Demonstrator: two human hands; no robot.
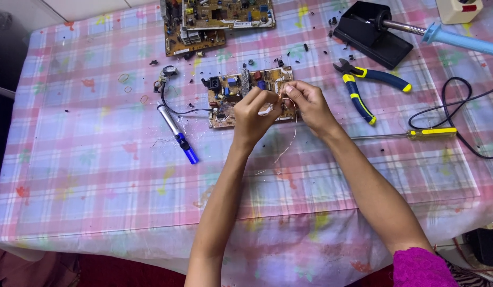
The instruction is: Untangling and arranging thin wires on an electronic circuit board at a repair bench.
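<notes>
A small tan circuit board (230, 93) with black, blue and grey parts lies on the checked tablecloth in the middle of the table. Both my hands hover over its right half. My left hand (254, 114) pinches a small white piece at its fingertips. My right hand (307, 103) pinches the upper end of a thin bare wire (289, 143), which trails down toward me across the cloth. The fingertips of the two hands nearly meet. The board's right part is hidden under my hands.
A silver-and-blue pen-like tool (177, 135) lies left of the board. Blue-and-yellow pliers (366, 85) and a yellow-handled screwdriver (416, 134) lie to the right, with a black cable (459, 114). A soldering iron stand (371, 34) and larger circuit boards (214, 21) sit at the back.
</notes>
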